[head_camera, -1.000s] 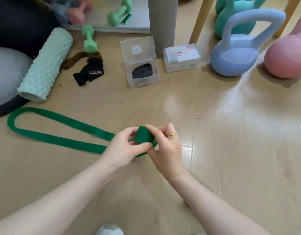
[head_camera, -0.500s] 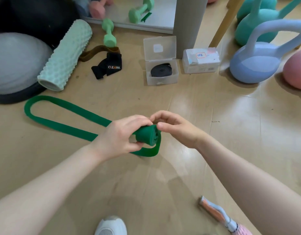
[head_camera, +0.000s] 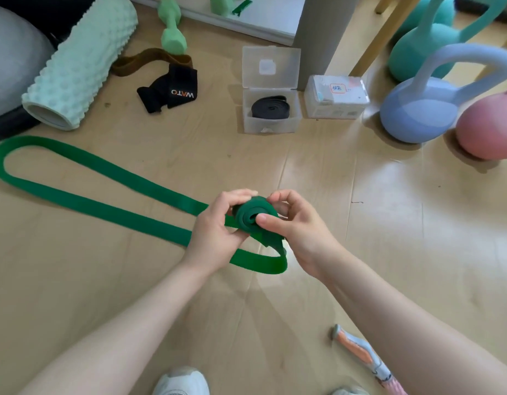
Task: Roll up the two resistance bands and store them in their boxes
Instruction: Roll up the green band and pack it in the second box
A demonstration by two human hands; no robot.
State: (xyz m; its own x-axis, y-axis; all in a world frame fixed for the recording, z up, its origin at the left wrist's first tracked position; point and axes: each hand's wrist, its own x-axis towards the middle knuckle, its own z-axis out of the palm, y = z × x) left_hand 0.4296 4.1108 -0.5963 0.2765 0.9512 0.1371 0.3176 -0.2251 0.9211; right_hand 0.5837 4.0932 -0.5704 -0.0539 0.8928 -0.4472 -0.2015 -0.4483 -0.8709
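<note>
With left hand (head_camera: 215, 223) and right hand (head_camera: 292, 223) both pinching the green band (head_camera: 89, 178) coil, wind tightly, edges aligned, feeding slack from the floor.

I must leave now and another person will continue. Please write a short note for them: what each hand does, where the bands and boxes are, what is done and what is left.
Left hand and right hand both grip the small roll at one end of the green band; most of it lies unrolled on the floor to the left.
Black band: rolled, inside the open box.
Closed box sits right of it.
Left: finish rolling the green band, box it, close the open box.
</note>
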